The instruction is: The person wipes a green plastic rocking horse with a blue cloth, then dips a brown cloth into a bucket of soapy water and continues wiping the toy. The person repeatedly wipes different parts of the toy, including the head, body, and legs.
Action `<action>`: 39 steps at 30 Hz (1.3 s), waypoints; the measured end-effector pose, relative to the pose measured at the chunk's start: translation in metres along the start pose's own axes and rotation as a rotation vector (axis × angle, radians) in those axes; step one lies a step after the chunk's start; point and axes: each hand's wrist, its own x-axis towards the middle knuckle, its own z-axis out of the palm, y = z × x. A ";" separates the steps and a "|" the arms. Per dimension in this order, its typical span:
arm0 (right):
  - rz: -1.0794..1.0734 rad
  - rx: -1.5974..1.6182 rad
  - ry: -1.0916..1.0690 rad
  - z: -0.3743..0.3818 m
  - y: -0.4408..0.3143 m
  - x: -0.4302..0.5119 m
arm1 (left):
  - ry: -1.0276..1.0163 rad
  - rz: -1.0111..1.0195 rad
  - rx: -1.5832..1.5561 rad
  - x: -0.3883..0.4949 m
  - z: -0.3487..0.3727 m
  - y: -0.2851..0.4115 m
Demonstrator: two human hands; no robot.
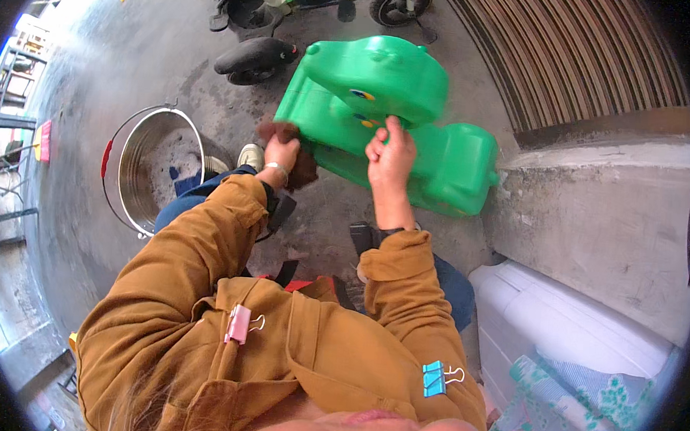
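A green plastic animal-shaped ride-on toy (339, 117) stands on the floor in front of me, with a painted eye on its head. My right hand (391, 153) is closed at the toy's neck, just under the head; the part inside the fingers is hidden. At the toy's left lower end, my left hand (282, 152) grips a dark brown cloth (304, 171), blurred and close against the green plastic. A metal bucket (202, 141) with a wire handle and red grip stands left of my left hand. Its contents are unclear, with dark blue patches showing inside.
Beyond the toy stand a black scooter or bike seat (254, 57) and wheeled vehicles (399, 5). A ribbed shutter (568, 45) and low concrete ledge (589, 195) border the right side. White padding (564, 312) and patterned fabric rolls (570, 401) lie lower right. A pink broom (42, 141) is far left.
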 end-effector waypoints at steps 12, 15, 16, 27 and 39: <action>-0.051 -1.040 -0.778 -0.007 -0.003 -0.009 | -0.687 0.313 -0.199 -0.051 0.046 0.092; -0.233 -0.881 -0.600 -0.016 -0.027 -0.012 | -0.795 -0.029 -0.248 -0.056 0.031 0.122; -0.418 -1.165 -0.557 -0.025 -0.038 -0.013 | -0.779 -0.069 -0.339 -0.059 0.029 0.130; 0.220 -0.262 -0.267 -0.082 -0.009 -0.009 | -0.155 0.954 0.598 -0.034 0.009 0.194; -0.362 -0.600 -0.087 -0.080 -0.032 0.022 | -0.233 -0.098 0.153 0.035 -0.022 0.108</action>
